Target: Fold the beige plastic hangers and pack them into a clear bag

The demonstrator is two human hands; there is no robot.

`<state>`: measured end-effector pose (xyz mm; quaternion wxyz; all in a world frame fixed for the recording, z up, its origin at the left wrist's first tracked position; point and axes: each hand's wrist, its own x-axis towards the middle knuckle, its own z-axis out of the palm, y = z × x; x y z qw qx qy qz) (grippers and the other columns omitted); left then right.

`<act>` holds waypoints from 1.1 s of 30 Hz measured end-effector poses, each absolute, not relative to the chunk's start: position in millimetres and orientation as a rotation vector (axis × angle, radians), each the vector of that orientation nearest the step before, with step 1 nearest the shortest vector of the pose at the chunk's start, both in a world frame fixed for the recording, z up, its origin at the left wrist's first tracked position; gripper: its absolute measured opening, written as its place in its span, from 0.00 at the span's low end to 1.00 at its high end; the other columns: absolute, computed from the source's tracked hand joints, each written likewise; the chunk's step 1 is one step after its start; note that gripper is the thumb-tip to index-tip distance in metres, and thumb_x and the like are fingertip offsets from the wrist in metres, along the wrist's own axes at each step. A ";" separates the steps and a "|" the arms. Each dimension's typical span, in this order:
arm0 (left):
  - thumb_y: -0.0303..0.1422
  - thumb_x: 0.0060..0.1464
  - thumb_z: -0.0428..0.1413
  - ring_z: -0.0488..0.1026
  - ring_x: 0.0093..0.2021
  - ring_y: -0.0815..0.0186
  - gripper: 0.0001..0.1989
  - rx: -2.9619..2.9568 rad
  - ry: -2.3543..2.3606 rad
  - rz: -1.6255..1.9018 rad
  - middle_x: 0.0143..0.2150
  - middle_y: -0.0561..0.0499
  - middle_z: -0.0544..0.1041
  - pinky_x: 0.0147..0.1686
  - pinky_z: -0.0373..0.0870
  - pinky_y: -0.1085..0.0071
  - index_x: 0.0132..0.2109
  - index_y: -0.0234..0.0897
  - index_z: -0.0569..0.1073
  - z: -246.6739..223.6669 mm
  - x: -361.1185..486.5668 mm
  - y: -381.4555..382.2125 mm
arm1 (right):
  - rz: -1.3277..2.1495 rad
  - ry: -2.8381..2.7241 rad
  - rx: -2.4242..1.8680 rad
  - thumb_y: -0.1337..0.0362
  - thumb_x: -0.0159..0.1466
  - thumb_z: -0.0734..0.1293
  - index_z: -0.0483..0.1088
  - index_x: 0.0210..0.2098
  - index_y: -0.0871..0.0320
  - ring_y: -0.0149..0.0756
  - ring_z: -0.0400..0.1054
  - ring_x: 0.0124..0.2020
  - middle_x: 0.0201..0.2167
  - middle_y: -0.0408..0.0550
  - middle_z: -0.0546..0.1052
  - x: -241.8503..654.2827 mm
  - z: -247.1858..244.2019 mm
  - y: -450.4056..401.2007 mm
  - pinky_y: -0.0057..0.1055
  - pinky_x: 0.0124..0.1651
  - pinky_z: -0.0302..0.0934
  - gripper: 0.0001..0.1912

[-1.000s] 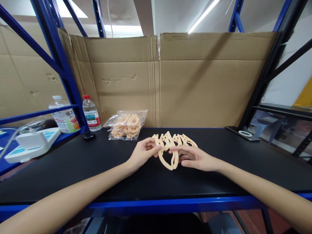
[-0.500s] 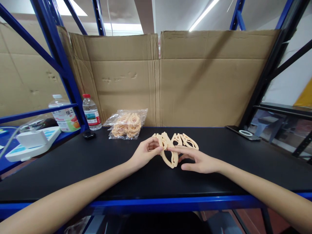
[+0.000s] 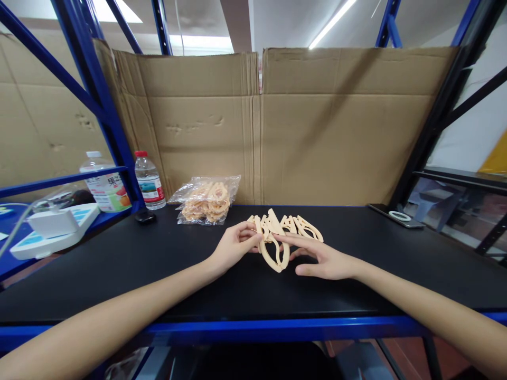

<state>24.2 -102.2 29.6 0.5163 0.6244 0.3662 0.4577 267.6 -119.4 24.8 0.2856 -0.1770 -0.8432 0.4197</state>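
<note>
A beige plastic folding clothes hanger [image 3: 266, 257] is held a little above the black tabletop in the middle. My left hand [image 3: 236, 245] pinches its left side between thumb and fingers. From the right, the stretched index finger of my right hand [image 3: 322, 258] touches the hanger's right arm, while that hand's thumb is spread apart from it. One straight beige part points up and away from me. Behind the hands lie more beige hangers [image 3: 311, 230], partly hidden by the one in hand. Where the fingertips meet the hanger, the fine detail is too small to make out.
A clear plastic bag [image 3: 206, 201] of beige hangers sits at the back left, beside a red-capped water bottle [image 3: 149, 182]. A small black object [image 3: 145, 217] lies near it. At the back right is a phone [image 3: 396, 216]. Cardboard [image 3: 336, 142] walls the rear edge.
The hanger's straight part has swung to stand out more clearly, pointing up and away. The hanger's arms look further apart. Both hands have stayed almost in place.
</note>
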 end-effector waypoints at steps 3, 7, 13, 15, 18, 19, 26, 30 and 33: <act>0.38 0.44 0.64 0.75 0.32 0.67 0.18 1.498 0.892 1.109 0.33 0.49 0.76 0.33 0.76 0.70 0.39 0.31 0.71 29.0 24.4 -101.9 | 1.114 -2.264 -0.466 0.64 0.63 0.67 0.52 0.63 0.45 0.43 0.51 0.62 0.66 0.48 0.50 267.2 24.9 -119.4 0.43 0.56 0.59 0.32; 0.38 0.43 0.64 0.75 0.31 0.66 0.18 1.499 0.901 1.118 0.32 0.49 0.76 0.32 0.77 0.69 0.38 0.31 0.71 28.8 24.2 -101.1 | 1.111 -2.274 -0.473 0.63 0.63 0.66 0.52 0.63 0.45 0.43 0.51 0.62 0.65 0.47 0.51 267.2 26.0 -120.1 0.44 0.57 0.59 0.32; 0.38 0.43 0.65 0.75 0.32 0.66 0.19 1.490 0.897 1.121 0.32 0.49 0.76 0.33 0.77 0.69 0.38 0.31 0.71 27.9 25.0 -101.3 | 1.106 -2.305 -0.482 0.63 0.64 0.65 0.52 0.63 0.46 0.42 0.52 0.61 0.65 0.48 0.52 266.5 29.5 -122.0 0.43 0.56 0.59 0.31; 0.37 0.42 0.65 0.76 0.33 0.65 0.19 1.494 0.873 1.121 0.32 0.48 0.77 0.33 0.77 0.68 0.39 0.31 0.71 26.5 25.8 -101.6 | 1.097 -2.338 -0.487 0.63 0.64 0.65 0.52 0.63 0.46 0.43 0.52 0.61 0.65 0.48 0.52 266.1 30.7 -122.5 0.43 0.56 0.59 0.31; 0.37 0.43 0.65 0.76 0.36 0.63 0.19 1.514 0.826 1.118 0.37 0.46 0.77 0.35 0.77 0.67 0.40 0.31 0.72 24.7 27.1 -102.1 | 1.088 -2.365 -0.501 0.62 0.63 0.65 0.53 0.63 0.46 0.42 0.54 0.60 0.65 0.48 0.52 266.1 31.9 -122.9 0.41 0.54 0.60 0.30; 0.37 0.43 0.65 0.76 0.37 0.62 0.19 1.524 0.816 1.121 0.39 0.45 0.77 0.36 0.77 0.67 0.40 0.31 0.73 24.4 27.5 -102.4 | 1.087 -2.362 -0.509 0.61 0.63 0.65 0.53 0.63 0.46 0.42 0.56 0.59 0.65 0.49 0.53 266.1 32.1 -123.0 0.40 0.53 0.61 0.30; 0.35 0.43 0.65 0.75 0.41 0.61 0.21 1.556 0.762 1.101 0.41 0.44 0.77 0.41 0.75 0.64 0.44 0.31 0.72 26.2 28.7 -103.4 | 1.144 -2.295 -0.521 0.55 0.63 0.65 0.59 0.60 0.50 0.37 0.64 0.48 0.59 0.52 0.61 266.4 34.0 -121.9 0.35 0.47 0.63 0.26; 0.34 0.44 0.64 0.75 0.41 0.61 0.25 1.606 0.757 1.084 0.41 0.43 0.78 0.42 0.73 0.65 0.50 0.31 0.70 29.4 26.9 -103.3 | 1.154 -2.165 -0.581 0.55 0.62 0.66 0.62 0.59 0.51 0.39 0.65 0.49 0.56 0.50 0.65 274.9 39.4 -112.8 0.38 0.50 0.61 0.26; 0.34 0.46 0.63 0.76 0.40 0.61 0.23 1.635 0.795 1.086 0.41 0.43 0.77 0.41 0.73 0.66 0.50 0.32 0.70 31.7 24.2 -103.2 | 0.969 -1.970 -0.818 0.54 0.61 0.66 0.68 0.54 0.55 0.36 0.68 0.40 0.49 0.50 0.72 295.8 45.0 -95.1 0.35 0.44 0.63 0.23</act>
